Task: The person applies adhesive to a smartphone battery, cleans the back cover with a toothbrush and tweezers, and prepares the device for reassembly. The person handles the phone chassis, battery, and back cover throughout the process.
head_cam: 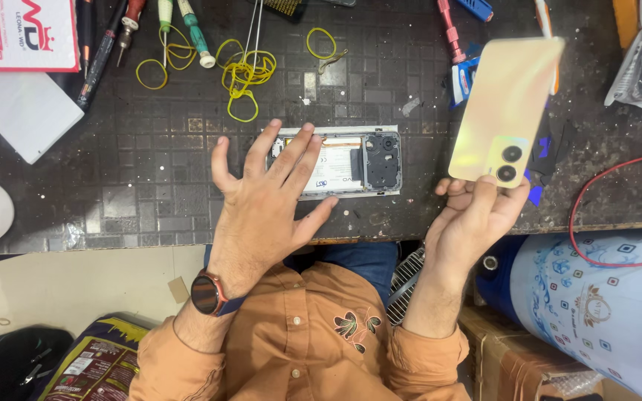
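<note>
An opened phone body [358, 162] lies flat on the dark cutting mat [150, 171], its battery and camera module exposed. My left hand [269, 197] rests over the phone's left half, fingers spread apart, holding nothing. My right hand [473, 219] holds up a pale gold phone back cover [503, 111] by its lower end, where two round camera holes sit. The cover is tilted and raised above the bench to the right of the phone body.
Yellow rubber bands [243, 74], screwdrivers [195, 33] and other hand tools lie along the far side of the bench. A white box [16, 111] sits at left, a red wire [596, 200] at right. A patterned blue-and-white container [596, 304] stands below the bench edge.
</note>
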